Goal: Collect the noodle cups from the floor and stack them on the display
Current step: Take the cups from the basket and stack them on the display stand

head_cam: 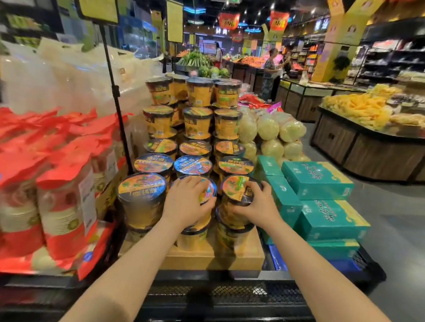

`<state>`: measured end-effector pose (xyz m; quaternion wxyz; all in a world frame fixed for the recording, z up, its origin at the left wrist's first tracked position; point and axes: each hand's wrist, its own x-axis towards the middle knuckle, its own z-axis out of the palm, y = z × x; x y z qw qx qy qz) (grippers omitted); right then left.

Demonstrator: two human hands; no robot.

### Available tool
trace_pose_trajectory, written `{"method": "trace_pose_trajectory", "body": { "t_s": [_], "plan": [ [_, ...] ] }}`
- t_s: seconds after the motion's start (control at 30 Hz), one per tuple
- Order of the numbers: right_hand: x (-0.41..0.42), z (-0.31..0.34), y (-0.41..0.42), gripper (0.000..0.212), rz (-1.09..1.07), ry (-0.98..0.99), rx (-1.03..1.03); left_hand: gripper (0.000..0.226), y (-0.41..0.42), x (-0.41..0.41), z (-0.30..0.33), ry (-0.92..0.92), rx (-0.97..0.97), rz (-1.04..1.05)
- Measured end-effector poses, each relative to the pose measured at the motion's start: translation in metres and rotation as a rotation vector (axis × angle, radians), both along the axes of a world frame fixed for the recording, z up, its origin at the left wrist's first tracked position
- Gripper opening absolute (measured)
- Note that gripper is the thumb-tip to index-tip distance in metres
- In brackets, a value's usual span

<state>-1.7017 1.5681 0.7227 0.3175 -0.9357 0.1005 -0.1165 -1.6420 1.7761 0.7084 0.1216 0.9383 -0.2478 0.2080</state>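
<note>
While arms reach forward, left hand (187, 204) palms middle cup (207, 193), right hand (256, 205) grip clasps right cup (237, 190).

Glossy film-wrapped noodle cups (141, 198) on matt brown cardboard (214, 258); black perforated metal shelf (221, 292) near; glossy teal cartons (316, 180) right; shiny red plastic packs (63, 200) left

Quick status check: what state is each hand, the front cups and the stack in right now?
Left hand: palm down on the middle front cup.
Right hand: grip around the tilted right front cup.
Left front cup: upright, untouched.
Stack: tiered, standing.
</note>
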Motion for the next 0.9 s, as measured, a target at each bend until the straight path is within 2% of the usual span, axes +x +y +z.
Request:
{"method": "trace_pose_trajectory", "body": {
  "t_s": [0.13,0.23,0.33,0.43,0.6,0.9],
  "plan": [
    [0.002,0.005,-0.001,0.093,0.012,0.079,-0.077,0.069,0.001,0.003,-0.001,0.003,0.017,-0.002],
    [-0.002,0.012,-0.002,0.098,0.025,0.13,-0.059,0.073,0.003,0.0,0.0,0.005,0.027,-0.015],
    [-0.012,0.022,-0.004,0.09,0.021,0.026,-0.09,0.082,0.005,-0.004,0.005,0.029,0.02,-0.054],
    [-0.032,0.028,-0.003,0.076,0.041,-0.101,-0.216,0.076,0.008,-0.009,0.01,0.036,0.002,-0.072],
    [-0.072,0.027,0.001,0.069,0.011,-0.157,-0.413,0.075,0.005,-0.027,0.023,-0.133,-0.013,-0.174],
    [-0.16,0.005,0.01,0.065,-0.114,-0.18,-0.475,0.068,0.003,-0.085,0.016,-0.227,0.071,-0.32]
  ]
}}
